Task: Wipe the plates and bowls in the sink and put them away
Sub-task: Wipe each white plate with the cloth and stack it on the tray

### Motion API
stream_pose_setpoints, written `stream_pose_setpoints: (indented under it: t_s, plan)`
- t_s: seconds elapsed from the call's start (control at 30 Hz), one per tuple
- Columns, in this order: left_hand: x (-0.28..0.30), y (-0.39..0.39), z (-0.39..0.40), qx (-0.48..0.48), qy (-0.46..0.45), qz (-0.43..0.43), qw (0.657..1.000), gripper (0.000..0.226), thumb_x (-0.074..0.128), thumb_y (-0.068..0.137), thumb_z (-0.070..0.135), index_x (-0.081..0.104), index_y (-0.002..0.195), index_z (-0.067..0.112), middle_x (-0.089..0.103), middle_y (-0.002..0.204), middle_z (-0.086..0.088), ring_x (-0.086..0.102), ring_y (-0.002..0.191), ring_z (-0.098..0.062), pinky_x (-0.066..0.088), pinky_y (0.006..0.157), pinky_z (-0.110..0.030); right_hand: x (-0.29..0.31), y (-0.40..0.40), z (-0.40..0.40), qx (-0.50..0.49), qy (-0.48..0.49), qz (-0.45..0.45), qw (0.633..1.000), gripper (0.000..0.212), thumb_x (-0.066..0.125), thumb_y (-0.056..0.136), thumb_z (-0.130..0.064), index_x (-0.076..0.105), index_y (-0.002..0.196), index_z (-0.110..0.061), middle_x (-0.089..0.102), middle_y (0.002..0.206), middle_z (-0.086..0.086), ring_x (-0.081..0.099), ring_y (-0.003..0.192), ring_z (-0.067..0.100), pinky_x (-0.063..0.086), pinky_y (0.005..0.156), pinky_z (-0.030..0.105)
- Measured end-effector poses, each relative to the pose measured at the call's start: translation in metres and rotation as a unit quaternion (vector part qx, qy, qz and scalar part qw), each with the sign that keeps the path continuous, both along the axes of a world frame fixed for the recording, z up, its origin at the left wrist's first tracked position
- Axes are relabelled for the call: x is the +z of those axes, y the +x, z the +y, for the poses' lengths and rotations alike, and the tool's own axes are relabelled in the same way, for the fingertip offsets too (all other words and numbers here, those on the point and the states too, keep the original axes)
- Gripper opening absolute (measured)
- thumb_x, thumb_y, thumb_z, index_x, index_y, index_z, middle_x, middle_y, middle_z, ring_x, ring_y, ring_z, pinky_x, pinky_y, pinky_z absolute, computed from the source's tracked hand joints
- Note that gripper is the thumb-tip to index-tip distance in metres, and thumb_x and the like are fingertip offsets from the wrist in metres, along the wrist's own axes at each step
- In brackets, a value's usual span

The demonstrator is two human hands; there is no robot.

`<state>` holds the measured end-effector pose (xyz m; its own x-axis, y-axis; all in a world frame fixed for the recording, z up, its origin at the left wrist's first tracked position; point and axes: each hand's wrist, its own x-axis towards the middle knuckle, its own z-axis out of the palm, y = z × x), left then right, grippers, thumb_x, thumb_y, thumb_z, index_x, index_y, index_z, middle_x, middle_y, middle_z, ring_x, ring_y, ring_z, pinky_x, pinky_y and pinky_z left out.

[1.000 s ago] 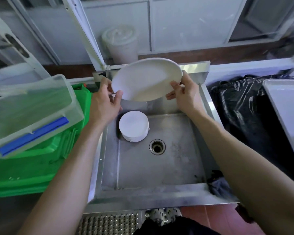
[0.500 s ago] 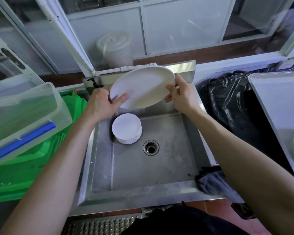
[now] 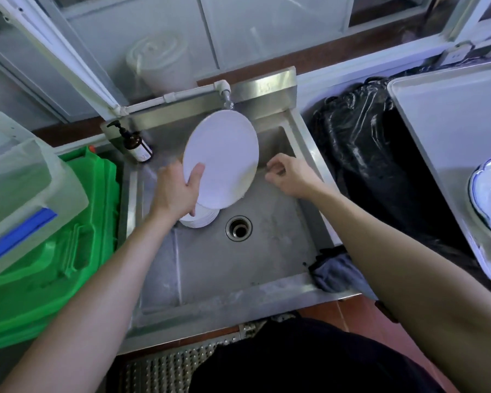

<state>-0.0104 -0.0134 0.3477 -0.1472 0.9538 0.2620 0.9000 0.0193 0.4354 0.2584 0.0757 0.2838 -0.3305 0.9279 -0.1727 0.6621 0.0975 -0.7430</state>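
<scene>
Fingers of left hand point(image 3: 179, 191) grip white plate point(image 3: 221, 163), tilted over sink point(image 3: 267, 268) back-left corner above stacked plates point(image 3: 200, 218). Right hand point(image 3: 288, 175) loosely curled, empty, probably going for cloth point(image 3: 336, 272).

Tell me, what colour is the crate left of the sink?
Bright green. The crate beside the sink shows clearly in the head view.

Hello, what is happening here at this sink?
A person stands at the steel sink doing dishes. The left hand grips a large white oval plate, tilted, under the tap. The right hand is beside the plate, holding nothing. A stack of small white plates waits in the basin.
</scene>
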Motion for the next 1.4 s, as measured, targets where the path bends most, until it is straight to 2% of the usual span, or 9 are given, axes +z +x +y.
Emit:
stream_pose_setpoints:
  t_s: [0.1, 0.27, 0.43, 0.57, 0.87, 1.03, 1.17, 1.3, 1.4]
  plan:
    - [-0.054, 0.020, -0.004, -0.023, -0.084, 0.053, 0.995, 0.009, 0.067, 0.100, 0.007, 0.064, 0.100, -0.002, 0.054, 0.057, -0.017, 0.063, 0.047, -0.039, 0.052, 0.042, -0.040, -0.032, 0.033, -0.016, 0.042, -0.051, -0.087, 0.994, 0.030, 0.069, 0.102, -0.030, 0.067, 0.130, -0.018, 0.071, 0.125, 0.000, 0.067, 0.112, 0.024, 0.055, 0.091, 0.037]
    - [-0.121, 0.029, -0.016, 0.051, -0.122, 0.112, 0.985, 0.048, 0.025, 0.114, 0.034, 0.060, 0.126, 0.003, 0.069, 0.097, -0.030, 0.058, 0.070, -0.041, 0.054, 0.065, -0.049, -0.066, 0.077, -0.040, 0.037, -0.076, -0.120, 0.989, 0.018, 0.068, 0.098, -0.022, 0.073, 0.115, -0.022, 0.075, 0.111, -0.001, 0.068, 0.101, 0.021, 0.048, 0.078, 0.029]
    - [-0.140, 0.040, -0.014, 0.064, -0.154, 0.069, 0.984, 0.027, 0.046, 0.114, 0.028, 0.058, 0.124, 0.005, 0.064, 0.090, -0.031, 0.060, 0.081, -0.045, 0.043, 0.067, -0.043, -0.080, 0.098, -0.055, 0.090, -0.113, -0.231, 0.962, 0.007, 0.079, 0.080, -0.021, 0.076, 0.086, -0.022, 0.077, 0.084, -0.002, 0.074, 0.086, 0.023, 0.058, 0.069, 0.031]
    - [-0.143, 0.055, -0.008, 0.057, -0.154, 0.082, 0.983, 0.029, 0.046, 0.114, 0.031, 0.056, 0.124, 0.006, 0.067, 0.095, -0.034, 0.065, 0.088, -0.050, 0.048, 0.069, -0.047, -0.084, 0.115, -0.068, 0.120, -0.165, -0.356, 0.912, 0.043, 0.097, 0.063, -0.046, 0.073, 0.068, -0.011, 0.069, 0.054, 0.002, 0.070, 0.061, 0.027, 0.060, 0.062, 0.034]
    - [-0.135, 0.087, -0.006, 0.028, -0.156, 0.080, 0.984, 0.033, 0.044, 0.112, 0.035, 0.057, 0.128, 0.009, 0.067, 0.098, -0.030, 0.066, 0.084, -0.051, 0.060, 0.075, -0.056, -0.099, 0.132, -0.116, 0.259, -0.138, -0.452, 0.842, 0.056, 0.098, 0.063, -0.039, 0.063, 0.097, -0.013, 0.069, 0.100, 0.003, 0.068, 0.098, 0.030, 0.063, 0.080, 0.041]
    - [-0.132, 0.084, -0.003, 0.058, -0.172, 0.033, 0.983, 0.034, 0.044, 0.110, 0.041, 0.060, 0.123, 0.013, 0.069, 0.099, -0.021, 0.068, 0.080, -0.050, 0.063, 0.074, -0.054, -0.088, 0.146, -0.114, 0.129, -0.111, -0.272, 0.947, 0.015, 0.063, 0.093, -0.032, 0.066, 0.091, -0.018, 0.067, 0.084, 0.001, 0.064, 0.080, 0.029, 0.047, 0.058, 0.033]
    - [-0.119, 0.076, -0.005, 0.084, -0.184, 0.003, 0.979, 0.030, 0.048, 0.110, 0.039, 0.061, 0.114, 0.012, 0.066, 0.095, -0.011, 0.062, 0.088, -0.042, 0.058, 0.078, -0.048, -0.082, 0.139, -0.101, -0.077, -0.165, 0.005, 0.983, 0.013, 0.060, 0.099, -0.029, 0.070, 0.099, -0.021, 0.070, 0.097, 0.000, 0.067, 0.095, 0.023, 0.053, 0.077, 0.034]
    - [-0.113, 0.053, -0.013, 0.186, -0.231, -0.133, 0.946, 0.038, 0.054, 0.103, 0.047, 0.068, 0.120, 0.017, 0.075, 0.114, -0.006, 0.070, 0.105, -0.039, 0.060, 0.092, -0.048, -0.086, 0.103, -0.093, -0.266, -0.277, 0.311, 0.869, 0.033, 0.065, 0.102, -0.040, 0.073, 0.126, -0.019, 0.078, 0.120, 0.010, 0.075, 0.109, 0.026, 0.059, 0.103, 0.046]
    - [-0.123, 0.027, -0.028, 0.263, -0.235, -0.243, 0.904, 0.039, 0.056, 0.092, 0.057, 0.069, 0.112, 0.026, 0.077, 0.110, 0.001, 0.073, 0.101, -0.037, 0.063, 0.094, -0.053, -0.080, 0.077, -0.090, -0.292, -0.357, 0.377, 0.803, 0.041, 0.072, 0.098, -0.040, 0.076, 0.123, -0.008, 0.079, 0.115, 0.016, 0.077, 0.108, 0.031, 0.059, 0.101, 0.044]
